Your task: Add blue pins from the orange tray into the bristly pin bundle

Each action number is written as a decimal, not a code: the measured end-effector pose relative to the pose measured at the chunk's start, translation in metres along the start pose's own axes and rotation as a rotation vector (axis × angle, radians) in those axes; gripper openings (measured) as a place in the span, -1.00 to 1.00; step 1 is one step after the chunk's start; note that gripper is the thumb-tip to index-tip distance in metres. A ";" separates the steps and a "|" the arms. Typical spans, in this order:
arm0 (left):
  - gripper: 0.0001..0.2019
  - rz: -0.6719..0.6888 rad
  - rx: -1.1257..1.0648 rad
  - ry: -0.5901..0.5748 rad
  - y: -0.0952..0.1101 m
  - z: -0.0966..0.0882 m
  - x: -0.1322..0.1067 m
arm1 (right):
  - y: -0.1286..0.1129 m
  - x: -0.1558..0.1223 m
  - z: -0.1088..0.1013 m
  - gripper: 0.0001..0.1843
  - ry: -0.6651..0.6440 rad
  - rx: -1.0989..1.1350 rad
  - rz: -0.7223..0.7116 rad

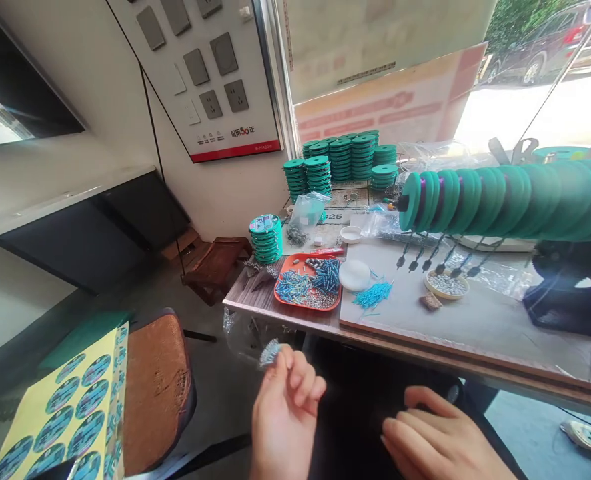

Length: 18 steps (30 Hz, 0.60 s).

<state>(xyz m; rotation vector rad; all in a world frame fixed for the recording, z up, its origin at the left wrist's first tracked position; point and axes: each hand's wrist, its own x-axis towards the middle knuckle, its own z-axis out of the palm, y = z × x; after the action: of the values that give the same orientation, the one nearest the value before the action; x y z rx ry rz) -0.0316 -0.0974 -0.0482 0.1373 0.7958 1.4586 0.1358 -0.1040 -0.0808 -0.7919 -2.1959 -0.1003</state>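
My left hand [283,417] is raised below the table edge, its fingers pinched on a small clear plastic bag [253,340] with a bundle of thin blue-grey pieces at the fingertips. My right hand [438,437] rests flat on my dark lap, fingers stretched out and holding nothing. On the table above, a red tray [281,283] holds several loose blue and silver small parts. A row of green spools [500,200] sits on a horizontal rod at the right, with thin lines and dark weights hanging under it.
Stacks of green spools [343,160] stand at the back by the window, one more stack [266,239] at the table's left corner. A yellow sheet of round stickers [68,413] lies at lower left beside a brown-cushioned chair [158,387]. A white dish [446,285] and round lids sit mid-table.
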 end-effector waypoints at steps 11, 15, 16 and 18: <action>-0.64 -0.034 0.688 -0.130 -0.046 -0.031 -0.004 | -0.004 -0.001 -0.001 -0.84 0.115 0.003 0.106; -0.63 -0.073 0.550 -0.173 -0.046 -0.014 -0.005 | -0.007 -0.001 0.003 -0.85 0.162 0.013 0.123; -0.63 -0.100 0.491 -0.193 -0.045 -0.011 -0.006 | -0.007 -0.002 0.002 -0.83 0.175 0.014 0.123; -0.61 -0.187 0.363 -0.235 -0.042 -0.009 -0.008 | -0.007 -0.001 -0.002 -0.77 0.162 0.010 0.093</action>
<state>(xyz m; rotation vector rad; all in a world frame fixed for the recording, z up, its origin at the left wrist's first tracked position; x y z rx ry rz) -0.0006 -0.1149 -0.0742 0.4874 0.8487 1.0884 0.1337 -0.1108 -0.0793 -0.8488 -2.0029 -0.1040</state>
